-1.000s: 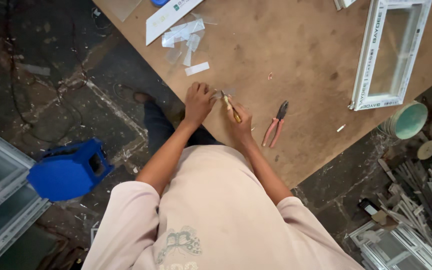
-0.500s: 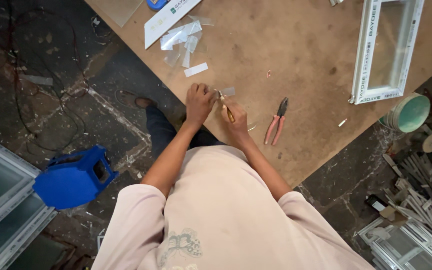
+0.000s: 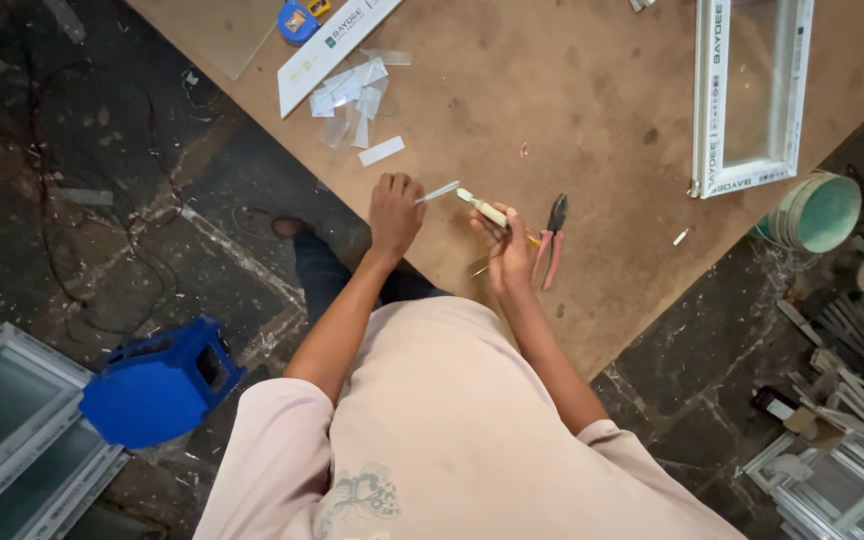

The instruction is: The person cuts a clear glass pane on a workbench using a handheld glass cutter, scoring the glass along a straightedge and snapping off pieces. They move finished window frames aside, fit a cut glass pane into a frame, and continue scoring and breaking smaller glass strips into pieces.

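Right grip [image 3: 508, 240] closes round a pale tool [image 3: 482, 208]; left grip [image 3: 395, 212] pinches a thin strip [image 3: 438, 192], both tips blurred.

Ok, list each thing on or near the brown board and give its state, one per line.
Left hand: closed on a thin pale strip.
Right hand: gripping a cream-handled hand tool.
Red-handled pliers: lying flat on the brown wooden board, unheld.
White window frame: lying flat.
Blue plastic case: on the floor.
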Available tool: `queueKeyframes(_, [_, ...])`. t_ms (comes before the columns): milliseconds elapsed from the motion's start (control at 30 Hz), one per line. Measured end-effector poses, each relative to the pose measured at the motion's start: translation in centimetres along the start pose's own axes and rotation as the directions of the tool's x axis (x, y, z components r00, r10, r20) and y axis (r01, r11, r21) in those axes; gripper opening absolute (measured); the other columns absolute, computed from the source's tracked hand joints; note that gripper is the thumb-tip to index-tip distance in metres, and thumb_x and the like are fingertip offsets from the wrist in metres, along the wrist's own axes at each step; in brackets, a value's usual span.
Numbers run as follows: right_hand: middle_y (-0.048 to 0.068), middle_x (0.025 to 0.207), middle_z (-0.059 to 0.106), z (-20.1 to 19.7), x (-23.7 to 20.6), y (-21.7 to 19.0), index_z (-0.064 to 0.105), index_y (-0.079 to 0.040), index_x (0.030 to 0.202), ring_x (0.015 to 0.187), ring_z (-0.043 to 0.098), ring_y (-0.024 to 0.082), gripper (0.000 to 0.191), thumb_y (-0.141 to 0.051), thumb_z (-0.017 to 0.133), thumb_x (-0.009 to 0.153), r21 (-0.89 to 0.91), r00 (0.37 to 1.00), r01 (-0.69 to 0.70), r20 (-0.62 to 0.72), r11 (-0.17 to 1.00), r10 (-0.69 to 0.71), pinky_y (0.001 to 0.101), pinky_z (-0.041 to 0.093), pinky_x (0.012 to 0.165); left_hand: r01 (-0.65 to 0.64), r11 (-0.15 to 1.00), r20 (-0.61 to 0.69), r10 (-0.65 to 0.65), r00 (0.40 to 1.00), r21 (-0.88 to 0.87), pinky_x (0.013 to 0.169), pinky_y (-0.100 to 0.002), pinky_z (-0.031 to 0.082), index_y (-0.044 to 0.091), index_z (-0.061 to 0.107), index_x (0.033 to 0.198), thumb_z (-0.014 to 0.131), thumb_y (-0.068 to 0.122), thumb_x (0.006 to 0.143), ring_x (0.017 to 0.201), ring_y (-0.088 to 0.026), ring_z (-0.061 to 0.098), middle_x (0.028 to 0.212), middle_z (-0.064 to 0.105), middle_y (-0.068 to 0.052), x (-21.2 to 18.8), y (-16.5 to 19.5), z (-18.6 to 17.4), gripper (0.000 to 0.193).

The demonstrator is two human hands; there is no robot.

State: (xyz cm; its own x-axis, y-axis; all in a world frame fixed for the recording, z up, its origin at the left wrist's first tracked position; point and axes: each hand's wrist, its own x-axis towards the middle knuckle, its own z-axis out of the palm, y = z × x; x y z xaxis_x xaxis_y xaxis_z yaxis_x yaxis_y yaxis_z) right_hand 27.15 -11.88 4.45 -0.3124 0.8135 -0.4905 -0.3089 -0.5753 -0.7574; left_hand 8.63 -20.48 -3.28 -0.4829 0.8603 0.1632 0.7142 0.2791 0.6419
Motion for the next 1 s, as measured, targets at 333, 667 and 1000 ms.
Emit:
queueKeyframes(333, [0.019,0.099,0.073,-0.5,0.2,3.1,0.077,0.0,0.134,0.083,0.059,0.013,0.03,-0.009,0.067,0.107,-0.79,0.992,0.128,0.103,0.6,-0.075,0.0315,0.046,0.074,-0.097,0.995,-0.036,0.097,0.995,0.017,0.085,-0.043,0.047,0.006,0.069,0.107,0.076,0.014,0.077,0.102,-0.03,0.056,0.107,0.06,-0.009,-2.4,0.1,0.1,0.032])
queueKeyframes(667, [0.018,0.113,0.074,1.6,0.8,4.4,0.072,0.0,0.118,0.1,0.074,0.031,0.024,-0.003,0.07,0.095,-0.759,0.805,0.593,0.571,0.269,-0.164,0.0352,0.057,0.09,-0.021,0.996,-0.07,0.015,0.997,-0.086,0.086,-0.044,0.047,0.008,0.068,0.101,0.074,0.01,0.079,0.1,-0.031,0.055,0.103,0.059,-0.009,-1.7,-0.2,-0.3,0.023])
queueKeyframes(1000, [0.019,0.119,0.074,1.8,1.6,4.5,0.073,-0.002,0.118,0.104,0.073,0.031,0.026,-0.001,0.07,0.092,-0.696,0.721,0.693,0.663,0.189,-0.204,0.0377,0.057,0.092,0.023,0.995,-0.053,-0.028,0.998,-0.093,0.086,-0.044,0.046,0.006,0.068,0.1,0.075,0.008,0.076,0.101,-0.031,0.055,0.102,0.058,-0.009,-1.7,0.0,0.0,0.025])
